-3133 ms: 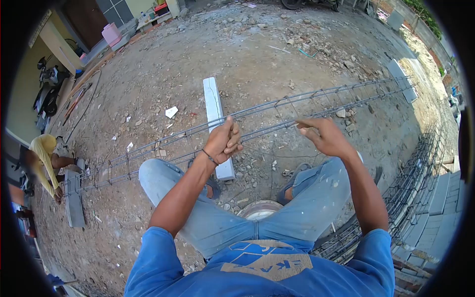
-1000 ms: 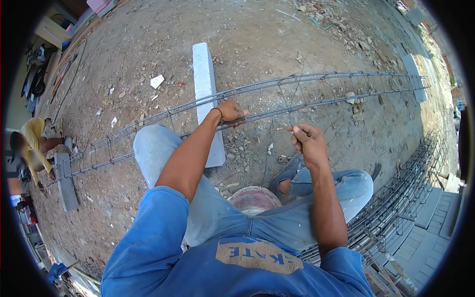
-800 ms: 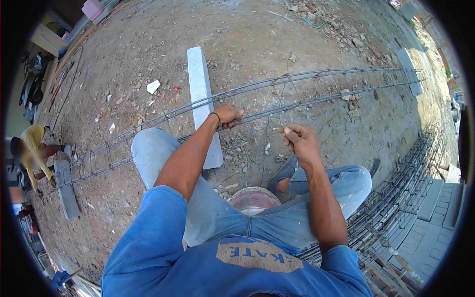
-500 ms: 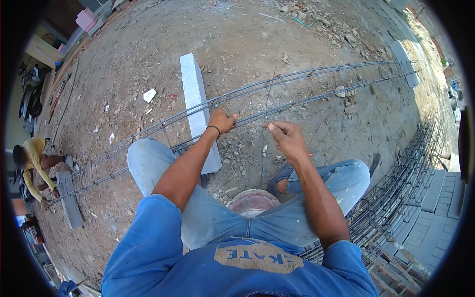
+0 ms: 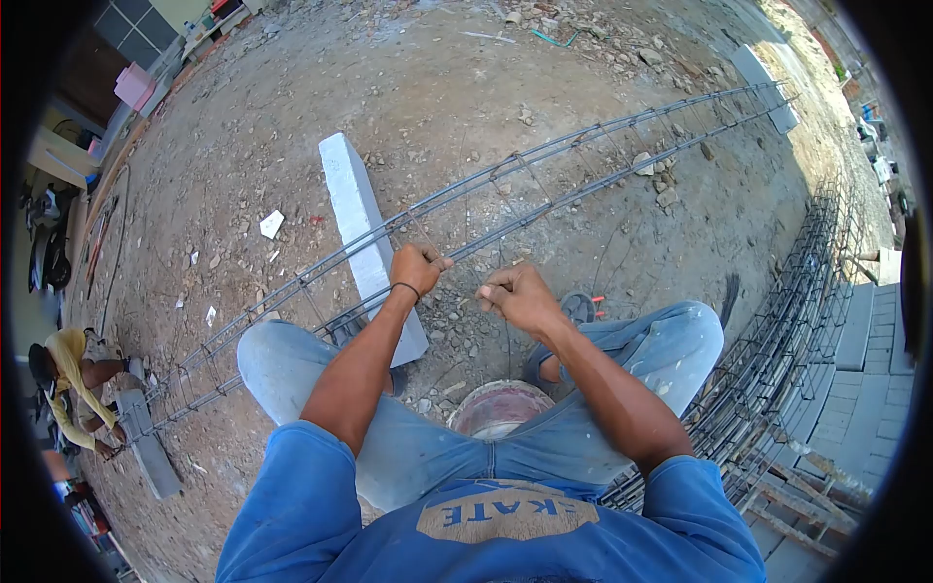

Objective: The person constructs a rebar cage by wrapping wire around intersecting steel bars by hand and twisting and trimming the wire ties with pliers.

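Note:
A long rebar cage (image 5: 544,206) with wire-like stirrups runs diagonally in front of me, resting on a pale concrete block (image 5: 352,194). My left hand (image 5: 418,270) is closed around the cage's near bar, just right of the block. Right of it and slightly nearer to me, my right hand (image 5: 522,297) is pinched, thumb against fingers. A thin wire seems to be in that pinch, though it is faint against the ground. My right hand is apart from the bars.
A bucket (image 5: 498,408) stands between my legs. At far left a co-worker (image 5: 73,379) crouches by the cage's end on another block (image 5: 146,447). Stacked rebar cages (image 5: 777,360) lie at right beside grey pavers (image 5: 860,340). A far block (image 5: 766,87) supports the other end.
My right hand has moved left and nearer to my body, away from the near bar. My left hand stays on the cage. The whole view has shifted slightly.

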`<state>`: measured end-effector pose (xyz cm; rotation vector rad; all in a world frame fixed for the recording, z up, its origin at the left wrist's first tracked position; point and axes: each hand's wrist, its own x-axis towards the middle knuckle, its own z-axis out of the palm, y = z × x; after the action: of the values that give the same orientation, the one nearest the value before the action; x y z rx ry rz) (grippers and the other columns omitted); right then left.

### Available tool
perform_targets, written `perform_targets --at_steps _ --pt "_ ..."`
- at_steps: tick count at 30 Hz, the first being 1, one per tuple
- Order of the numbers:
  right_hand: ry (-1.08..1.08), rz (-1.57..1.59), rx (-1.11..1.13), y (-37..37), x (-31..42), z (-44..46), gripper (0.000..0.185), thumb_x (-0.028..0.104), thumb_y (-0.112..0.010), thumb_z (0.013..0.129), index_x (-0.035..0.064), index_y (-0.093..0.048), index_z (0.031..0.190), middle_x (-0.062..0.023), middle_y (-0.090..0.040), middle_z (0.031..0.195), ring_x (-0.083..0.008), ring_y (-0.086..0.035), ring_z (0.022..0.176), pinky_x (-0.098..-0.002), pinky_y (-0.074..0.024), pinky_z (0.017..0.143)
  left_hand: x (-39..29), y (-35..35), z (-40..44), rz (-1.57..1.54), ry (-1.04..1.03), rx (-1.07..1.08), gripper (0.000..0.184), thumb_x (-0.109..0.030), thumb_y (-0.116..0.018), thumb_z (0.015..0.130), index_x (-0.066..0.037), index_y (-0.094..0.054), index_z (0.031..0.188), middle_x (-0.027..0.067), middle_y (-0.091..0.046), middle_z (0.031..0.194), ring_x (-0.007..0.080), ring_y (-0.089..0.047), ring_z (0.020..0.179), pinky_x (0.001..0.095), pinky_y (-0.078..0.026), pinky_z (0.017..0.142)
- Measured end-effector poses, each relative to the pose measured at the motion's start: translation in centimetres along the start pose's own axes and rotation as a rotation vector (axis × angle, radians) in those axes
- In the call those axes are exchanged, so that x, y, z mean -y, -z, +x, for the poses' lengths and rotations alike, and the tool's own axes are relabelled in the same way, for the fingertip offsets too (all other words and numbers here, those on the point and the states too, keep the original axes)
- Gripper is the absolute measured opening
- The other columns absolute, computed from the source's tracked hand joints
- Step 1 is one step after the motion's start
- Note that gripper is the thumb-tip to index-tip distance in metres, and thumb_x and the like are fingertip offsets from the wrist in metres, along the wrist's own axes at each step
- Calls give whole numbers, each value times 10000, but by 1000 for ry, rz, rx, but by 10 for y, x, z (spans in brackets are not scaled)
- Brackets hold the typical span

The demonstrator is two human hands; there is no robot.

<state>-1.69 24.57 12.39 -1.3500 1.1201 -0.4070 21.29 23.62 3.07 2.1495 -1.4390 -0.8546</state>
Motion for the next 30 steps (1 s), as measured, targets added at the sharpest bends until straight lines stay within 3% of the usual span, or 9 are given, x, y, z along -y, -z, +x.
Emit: perform_targets --at_steps 6,10,16,20,22,25,26,28,30 --pt "288 -36 -223 -24 -15 9 177 147 -645 930 -2 -730 885 -92 -612 634 -145 -540 571 -369 -433 563 -2 -2 3 47 98 14 383 -418 -885 720 -67 -732 706 125 -712 706 303 -691 681 426 -532 647" --pt "129 -155 -35 -14 -10 3 159 157 -630 945 44 -737 979 -119 -613 644 -197 -570 571 -387 -456 588 0 -2 3 52 58 2 374 -364 -891 721 -40 -708 677 109 -695 665 228 -654 611 372 -517 611" --pt "499 -307 -191 -24 53 -38 153 156 -616 937 21 -668 889 -254 -640 739 -460 -639 723 -501 -475 624 14 -2 5 -64 -41 -3 350 -332 -888 720 -34 -707 679 98 -694 644 213 -656 600 379 -522 604" --pt "391 -482 -87 -27 5 -27 161 153 -618 911 13 -674 855 -259 -635 739 -463 -638 731 -513 -476 652 12 -6 -8 -3 -35 30 304 -296 -856 761 -18 -735 776 125 -720 755 216 -676 669 371 -525 635" --pt "209 -333 18 -34 -31 -15 199 112 -607 886 -22 -599 739 -211 -630 703 -394 -630 660 -488 -467 630 20 -21 -21 144 -357 -558 287 -229 -784 850 -3 -730 1018 180 -726 926 319 -679 739 416 -522 690" --pt "234 -347 -7 -44 -70 -2 158 84 -581 841 -28 -609 734 -189 -642 718 -366 -633 680 -478 -465 641 -4 -21 -56 -52 -245 -774 309 -164 -681 934 27 -668 1176 173 -712 993 274 -660 748 388 -513 682" --pt "245 -452 48 -43 -67 -5 128 89 -579 807 -12 -646 766 -197 -687 808 -373 -665 763 -478 -491 690 -11 -22 -64 -49 -258 -776 309 -164 -681 934 27 -668 1176 173 -712 993 274 -660 748 388 -513 682" --pt "237 -430 97 -46 -70 -10 132 99 -588 802 -2 -673 796 -207 -695 843 -386 -674 804 -477 -504 719 -17 -24 -79 -738 110 -436 319 -144 -624 972 50 -637 1225 140 -708 954 202 -638 732 341 -501 652" --pt "222 -404 158 -57 -80 -9 146 109 -597 796 8 -699 825 -218 -703 877 -399 -682 845 -476 -518 747 -14 -25 -88 -645 88 -400 331 -145 -621 975 53 -629 1239 126 -703 939 175 -631 737 319 -497 651"
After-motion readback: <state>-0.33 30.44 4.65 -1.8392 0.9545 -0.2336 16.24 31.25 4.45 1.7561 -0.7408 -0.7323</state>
